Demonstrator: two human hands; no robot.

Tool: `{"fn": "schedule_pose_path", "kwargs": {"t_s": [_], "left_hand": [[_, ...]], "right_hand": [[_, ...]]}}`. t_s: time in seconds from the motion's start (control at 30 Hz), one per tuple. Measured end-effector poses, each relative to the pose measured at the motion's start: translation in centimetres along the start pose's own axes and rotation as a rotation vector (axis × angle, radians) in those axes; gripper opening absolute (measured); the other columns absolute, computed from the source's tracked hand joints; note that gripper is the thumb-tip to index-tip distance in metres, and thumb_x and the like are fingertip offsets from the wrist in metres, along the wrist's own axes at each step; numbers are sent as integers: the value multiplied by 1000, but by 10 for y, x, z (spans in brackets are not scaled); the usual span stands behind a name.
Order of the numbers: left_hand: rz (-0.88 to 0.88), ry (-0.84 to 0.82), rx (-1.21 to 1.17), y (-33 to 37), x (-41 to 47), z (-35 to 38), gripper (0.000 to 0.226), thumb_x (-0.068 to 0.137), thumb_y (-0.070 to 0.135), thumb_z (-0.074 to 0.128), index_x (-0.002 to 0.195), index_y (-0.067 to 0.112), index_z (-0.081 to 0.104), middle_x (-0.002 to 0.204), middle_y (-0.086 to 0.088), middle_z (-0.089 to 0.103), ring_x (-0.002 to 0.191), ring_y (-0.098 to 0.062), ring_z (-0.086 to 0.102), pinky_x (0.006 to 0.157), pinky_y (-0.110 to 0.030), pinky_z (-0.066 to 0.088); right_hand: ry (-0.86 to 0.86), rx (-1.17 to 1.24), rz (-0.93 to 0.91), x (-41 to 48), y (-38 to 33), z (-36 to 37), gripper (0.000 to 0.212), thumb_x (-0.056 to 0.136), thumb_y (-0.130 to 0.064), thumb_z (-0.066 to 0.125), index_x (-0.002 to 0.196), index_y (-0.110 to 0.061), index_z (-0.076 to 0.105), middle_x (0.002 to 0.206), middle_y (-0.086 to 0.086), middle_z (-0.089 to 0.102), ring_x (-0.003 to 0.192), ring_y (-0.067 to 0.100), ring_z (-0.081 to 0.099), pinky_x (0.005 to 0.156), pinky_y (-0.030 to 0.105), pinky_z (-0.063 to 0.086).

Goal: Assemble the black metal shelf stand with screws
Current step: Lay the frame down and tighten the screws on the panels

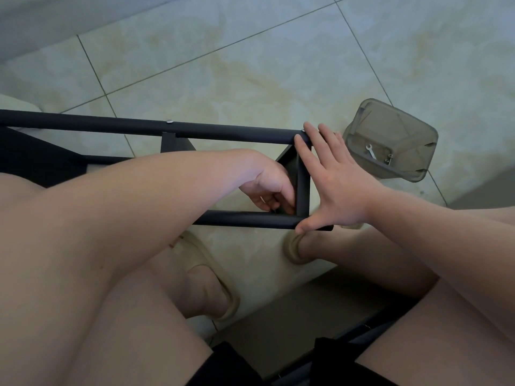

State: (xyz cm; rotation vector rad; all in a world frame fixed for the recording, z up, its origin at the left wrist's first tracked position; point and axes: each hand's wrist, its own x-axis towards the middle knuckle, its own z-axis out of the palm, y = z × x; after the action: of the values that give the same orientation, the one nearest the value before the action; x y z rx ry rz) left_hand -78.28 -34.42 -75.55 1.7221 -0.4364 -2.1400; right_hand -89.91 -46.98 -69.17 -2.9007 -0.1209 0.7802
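Black metal tube shelf frame on its side above the pale tiled floor, by the knees, left hand curled inside its corner, pinching a thin silver piece, right hand splayed flat on the end crossbar, grey translucent plastic tub with small spanner just beyond.

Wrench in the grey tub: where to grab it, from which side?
Pinch the wrench by its thin shaft, mid-length, coming down through the open top of the tub. It lies on the tub floor with walls all round, so a side approach looks blocked. The screws lie apart from it.
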Motion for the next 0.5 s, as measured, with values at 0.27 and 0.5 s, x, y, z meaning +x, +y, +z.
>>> {"fn": "schedule_pose_path", "kwargs": {"t_s": [0.27, 0.5], "left_hand": [[16, 1, 0, 2, -1, 0, 18, 89, 2, 65, 104, 12, 63, 77, 0, 59, 64, -11, 46, 71, -25, 43], [-23, -25, 1, -1, -1, 1, 8, 92, 11, 64, 98, 16, 67, 80, 3, 66, 62, -10, 46, 71, -25, 45]], "right_hand": [[9, 5, -5, 0, 1, -1, 157, 50, -96, 56, 160, -7, -13, 166, 18, -21, 152, 39, -22, 122, 45, -15], [7, 5, -3, 0, 0, 0, 156, 49, -97, 53, 159, -8, -14, 166, 18, -21, 152, 38, -23, 121, 44, -16]]}}
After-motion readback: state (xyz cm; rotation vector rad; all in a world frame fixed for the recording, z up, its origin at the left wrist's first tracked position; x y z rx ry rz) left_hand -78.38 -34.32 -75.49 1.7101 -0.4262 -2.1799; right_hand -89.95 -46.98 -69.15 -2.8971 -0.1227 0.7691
